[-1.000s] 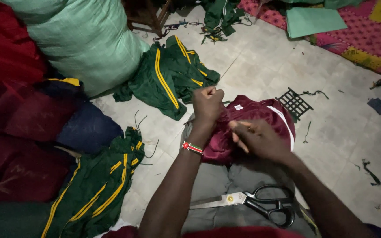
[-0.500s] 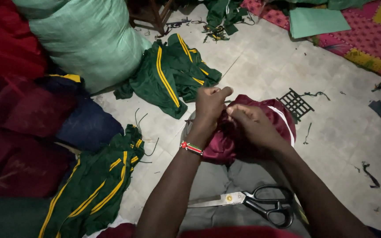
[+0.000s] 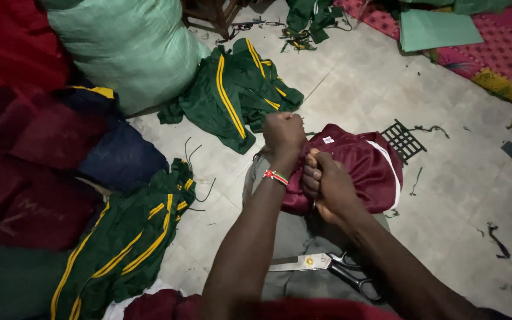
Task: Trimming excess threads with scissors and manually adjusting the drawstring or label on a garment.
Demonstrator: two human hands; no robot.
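Both hands close tight on a maroon garment (image 3: pixel 357 169) bunched over the person's lap: the left hand (image 3: pixel 284 135) makes a fist at the cloth's upper edge, a beaded wristband (image 3: pixel 275 176) on the wrist, while the right hand (image 3: pixel 327 184) clamps a fold just below and beside it, the knuckles near touching. The garment spreads away to the right of the two grips, past the knees onto the tiled floor (image 3: pixel 445 178).

Half a second earlier the hands sat close together at much the same height; now the left fist stands higher and the right has drawn down toward the body.

The cloth is shiny maroon with a white stripe along its far edge and a small white label near the top. A pair of black-handled scissors (image 3: pixel 327 266) lies on the grey-trousered lap under the right forearm, blades shut. Green garments with yellow stripes lie in heaps to the left (image 3: pixel 131 237) and ahead (image 3: pixel 232 95), beside a pale green sack (image 3: pixel 125 47). Dark red and navy cloth (image 3: pixel 37 148) is piled along the left edge.
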